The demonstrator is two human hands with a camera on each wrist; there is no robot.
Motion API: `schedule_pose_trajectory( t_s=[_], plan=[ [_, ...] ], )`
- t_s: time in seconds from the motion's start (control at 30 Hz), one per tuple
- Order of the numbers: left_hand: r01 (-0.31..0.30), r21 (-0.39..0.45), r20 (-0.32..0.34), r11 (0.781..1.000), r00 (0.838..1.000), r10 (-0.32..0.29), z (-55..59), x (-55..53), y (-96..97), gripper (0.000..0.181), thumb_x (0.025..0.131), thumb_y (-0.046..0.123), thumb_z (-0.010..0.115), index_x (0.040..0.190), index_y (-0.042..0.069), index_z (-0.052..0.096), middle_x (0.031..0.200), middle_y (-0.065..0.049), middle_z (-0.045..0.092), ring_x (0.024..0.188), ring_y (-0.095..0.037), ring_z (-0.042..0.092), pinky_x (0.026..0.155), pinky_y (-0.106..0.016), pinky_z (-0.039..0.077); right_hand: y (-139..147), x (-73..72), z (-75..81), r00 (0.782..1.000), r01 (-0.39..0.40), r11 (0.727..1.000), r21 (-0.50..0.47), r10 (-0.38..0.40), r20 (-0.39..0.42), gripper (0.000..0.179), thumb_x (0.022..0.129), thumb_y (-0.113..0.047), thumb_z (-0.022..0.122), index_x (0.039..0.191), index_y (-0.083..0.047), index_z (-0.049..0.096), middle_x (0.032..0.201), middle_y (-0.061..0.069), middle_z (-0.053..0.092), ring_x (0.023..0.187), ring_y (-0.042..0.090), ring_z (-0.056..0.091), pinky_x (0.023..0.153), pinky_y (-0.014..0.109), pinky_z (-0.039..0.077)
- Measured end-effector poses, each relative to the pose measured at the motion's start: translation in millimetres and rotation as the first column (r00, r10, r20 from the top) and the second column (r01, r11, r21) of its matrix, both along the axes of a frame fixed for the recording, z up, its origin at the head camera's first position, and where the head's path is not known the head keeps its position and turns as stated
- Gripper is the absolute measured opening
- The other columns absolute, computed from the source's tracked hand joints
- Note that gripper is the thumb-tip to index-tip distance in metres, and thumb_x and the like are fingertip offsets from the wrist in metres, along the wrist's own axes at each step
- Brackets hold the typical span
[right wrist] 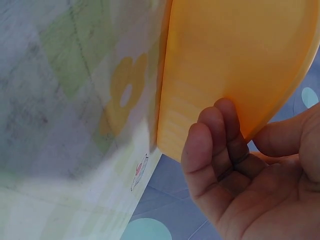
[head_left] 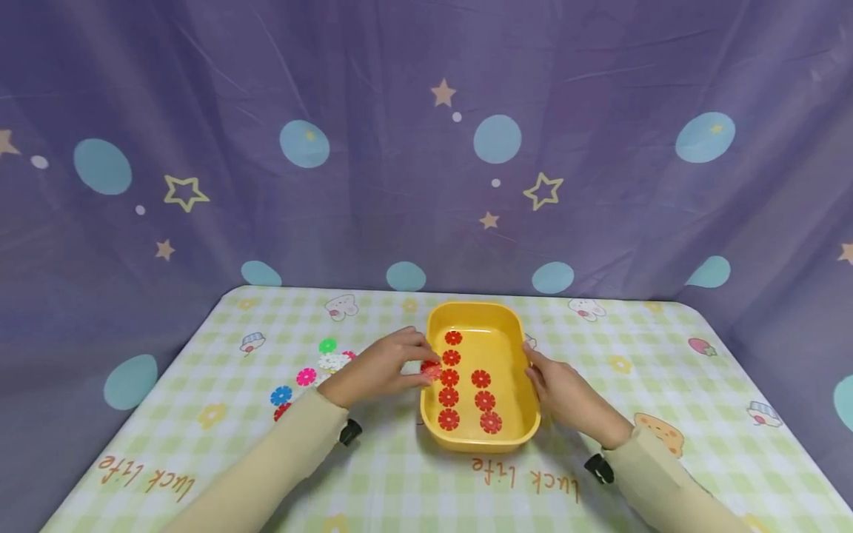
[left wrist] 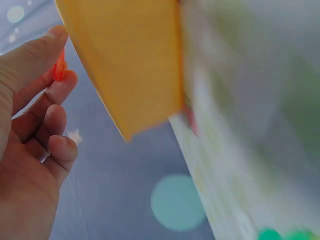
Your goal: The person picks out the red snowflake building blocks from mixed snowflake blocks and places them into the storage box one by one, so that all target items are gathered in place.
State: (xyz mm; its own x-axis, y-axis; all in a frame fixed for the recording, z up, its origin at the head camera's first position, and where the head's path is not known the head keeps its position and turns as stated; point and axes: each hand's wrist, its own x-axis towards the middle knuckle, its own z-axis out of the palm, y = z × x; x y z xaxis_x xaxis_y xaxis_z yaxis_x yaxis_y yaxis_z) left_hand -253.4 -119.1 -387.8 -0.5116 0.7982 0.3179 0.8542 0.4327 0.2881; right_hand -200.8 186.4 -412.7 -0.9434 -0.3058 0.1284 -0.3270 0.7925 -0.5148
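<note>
A yellow plastic tray [head_left: 509, 370] stands on the table, with a column of several red snowflake discs [head_left: 449, 397] along its left side and three more red discs [head_left: 484, 401] to their right. Over its left rim, my left hand [head_left: 386, 363] pinches red snowflake discs [head_left: 432, 370] between thumb and fingers. In the left wrist view a red disc [left wrist: 60, 67] shows edge-on beside the tray's outer wall. On the opposite side, my right hand [head_left: 569, 392] grips the right rim; the right wrist view shows its thumb on the rim and fingers against the outer wall [right wrist: 220, 55].
Left of the tray lies a loose group of snowflake discs: green [head_left: 327, 346], pink [head_left: 306, 377], blue [head_left: 281, 396], white [head_left: 333, 361] and red [head_left: 283, 411], partly behind the left forearm. A checked cloth [head_left: 373, 474] covers the table. Behind it hangs a purple curtain [head_left: 400, 185].
</note>
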Motion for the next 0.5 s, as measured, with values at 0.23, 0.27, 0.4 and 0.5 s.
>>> schedule_pose_trajectory(
  t_s=[0.23,0.27,0.4,0.5],
  plan=[
    [0.044,-0.163,0.012,0.986,0.999,-0.043,-3.3,-19.9,52.1,0.03,0.081,0.025,0.076,0.109,0.014,0.07,0.104,0.003,0.06,0.097,-0.011,0.051,0.099,-0.028,0.037,2,0.1,-1.0,1.0,0.008,1.0,-0.01,-0.008,-0.002,0.046,0.098,-0.006,0.048,0.14,0.008,0.036,0.112,0.025,0.061,0.077,0.017,0.056,0.067,0.03,0.048],
    [0.037,-0.192,0.024,0.981,0.999,-0.033,-5.3,-24.1,58.2,0.031,0.082,0.025,0.076,0.111,0.015,0.07,0.104,0.004,0.06,0.097,-0.011,0.051,0.097,-0.027,0.038,2,0.0,-1.0,1.0,0.009,1.0,-0.012,-0.009,0.005,0.046,0.098,-0.006,0.048,0.14,0.008,0.036,0.111,0.024,0.061,0.076,0.016,0.056,0.066,0.029,0.048],
    [0.009,-0.28,0.069,0.96,0.998,0.011,-11.6,-40.0,76.3,0.034,0.083,0.026,0.074,0.115,0.018,0.069,0.107,0.006,0.06,0.099,-0.011,0.051,0.093,-0.025,0.04,1,-0.5,-0.7,1.0,0.007,1.0,-0.012,-0.006,0.025,0.046,0.099,-0.007,0.048,0.141,0.007,0.035,0.116,0.025,0.059,0.078,0.016,0.056,0.067,0.029,0.048],
    [-0.005,-0.324,0.085,0.946,0.996,0.035,-14.3,-49.6,84.4,0.033,0.084,0.028,0.073,0.116,0.019,0.069,0.108,0.008,0.062,0.1,-0.01,0.052,0.093,-0.025,0.04,1,-0.6,0.3,1.0,0.006,1.0,-0.01,-0.006,0.02,0.046,0.099,-0.007,0.048,0.141,0.007,0.035,0.117,0.024,0.059,0.078,0.016,0.056,0.069,0.029,0.048]
  ],
)
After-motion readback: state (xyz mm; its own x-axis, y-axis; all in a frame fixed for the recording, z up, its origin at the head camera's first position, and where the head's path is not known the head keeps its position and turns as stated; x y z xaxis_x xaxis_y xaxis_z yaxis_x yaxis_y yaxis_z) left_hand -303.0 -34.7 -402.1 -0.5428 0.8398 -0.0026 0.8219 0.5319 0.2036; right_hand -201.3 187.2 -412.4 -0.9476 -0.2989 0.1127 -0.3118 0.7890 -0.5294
